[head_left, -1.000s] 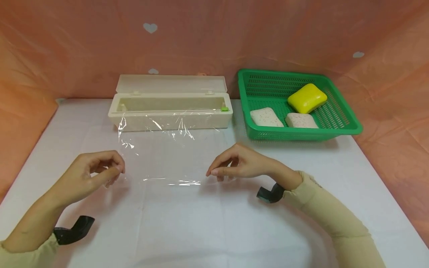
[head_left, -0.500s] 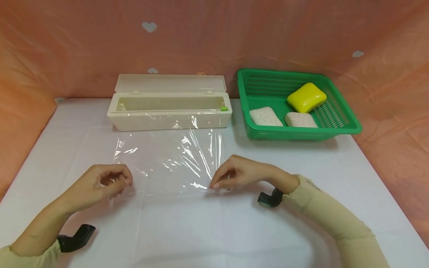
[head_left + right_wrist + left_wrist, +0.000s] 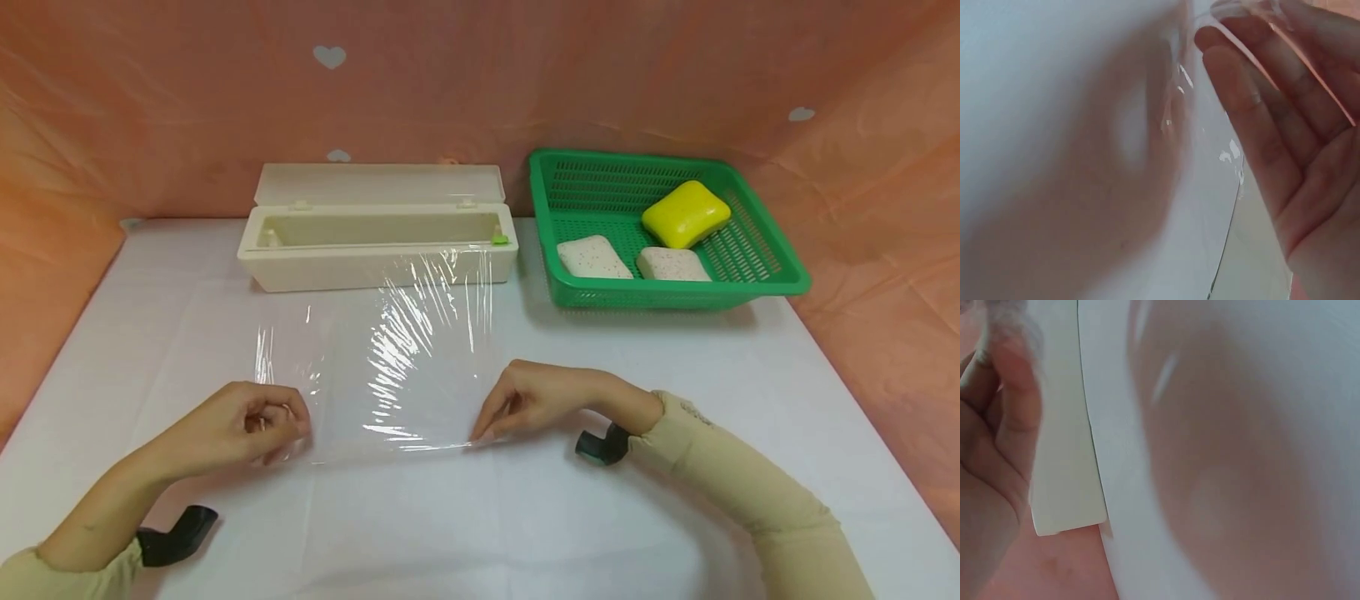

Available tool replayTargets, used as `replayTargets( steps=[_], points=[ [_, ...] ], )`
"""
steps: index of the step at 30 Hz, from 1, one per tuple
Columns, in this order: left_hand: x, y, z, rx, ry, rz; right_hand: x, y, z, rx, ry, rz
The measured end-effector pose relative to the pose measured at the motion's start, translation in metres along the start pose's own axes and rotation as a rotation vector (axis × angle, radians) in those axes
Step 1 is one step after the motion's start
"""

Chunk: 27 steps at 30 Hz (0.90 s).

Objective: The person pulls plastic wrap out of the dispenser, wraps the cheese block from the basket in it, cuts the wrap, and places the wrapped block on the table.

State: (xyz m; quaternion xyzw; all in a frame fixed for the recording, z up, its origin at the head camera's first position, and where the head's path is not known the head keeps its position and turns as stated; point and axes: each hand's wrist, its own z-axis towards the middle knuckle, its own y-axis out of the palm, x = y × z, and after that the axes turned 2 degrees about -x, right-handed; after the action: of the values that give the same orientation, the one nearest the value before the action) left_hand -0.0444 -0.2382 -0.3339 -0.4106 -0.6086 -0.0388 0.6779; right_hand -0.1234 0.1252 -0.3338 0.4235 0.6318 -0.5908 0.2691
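Observation:
A sheet of clear cling film (image 3: 397, 350) stretches from the front of a white dispenser box (image 3: 375, 271) toward me, low over the table. My left hand (image 3: 247, 425) pinches its near left corner between thumb and fingers. At the near right corner my right hand (image 3: 540, 400) pinches the film too. The box's lid (image 3: 382, 183) stands raised at the back, and a green cutter slider (image 3: 500, 240) sits at the right end of its front rim. In the right wrist view, crumpled film (image 3: 1235, 9) shows at the fingertips.
Right of the box stands a green basket (image 3: 675, 293). It holds a yellow soap bar (image 3: 686, 214) and two speckled white bars, one at the left (image 3: 594, 257). A white cloth covers the table (image 3: 405, 533); an orange curtain (image 3: 420, 83) hangs behind.
Both hands have come nearer to me, drawing the cling film further out of the box. The left hand has also shifted right. The sheet looks longer and tauter.

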Motion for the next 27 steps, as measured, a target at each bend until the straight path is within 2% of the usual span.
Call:
replayTargets(
  steps=[4,8,11,14,17,22,24,27],
  points=[
    [-0.002,0.001,0.001,-0.028,-0.08,0.024,0.002,0.001,0.0,-0.008,0.002,-0.034],
    [-0.004,0.003,0.001,-0.02,-0.168,0.119,0.003,0.0,-0.001,0.001,0.036,-0.045],
    [-0.006,0.002,-0.001,-0.078,-0.253,0.159,0.003,0.001,-0.004,0.015,0.093,-0.022],
    [-0.01,0.001,-0.003,-0.151,-0.311,0.149,0.004,0.004,-0.007,0.031,0.113,-0.003],
    [-0.014,-0.002,-0.006,-0.19,-0.298,0.141,0.003,0.007,-0.008,0.065,0.09,-0.024],
    [-0.013,-0.013,-0.006,-0.225,-0.251,0.081,0.001,0.009,-0.006,0.163,0.081,0.011],
    [-0.012,-0.018,-0.004,-0.203,-0.265,0.079,-0.001,0.007,-0.006,0.206,0.079,0.021],
    [-0.011,-0.023,0.002,-0.091,-0.343,0.158,-0.002,0.005,-0.006,0.254,0.081,0.016]
  ],
)
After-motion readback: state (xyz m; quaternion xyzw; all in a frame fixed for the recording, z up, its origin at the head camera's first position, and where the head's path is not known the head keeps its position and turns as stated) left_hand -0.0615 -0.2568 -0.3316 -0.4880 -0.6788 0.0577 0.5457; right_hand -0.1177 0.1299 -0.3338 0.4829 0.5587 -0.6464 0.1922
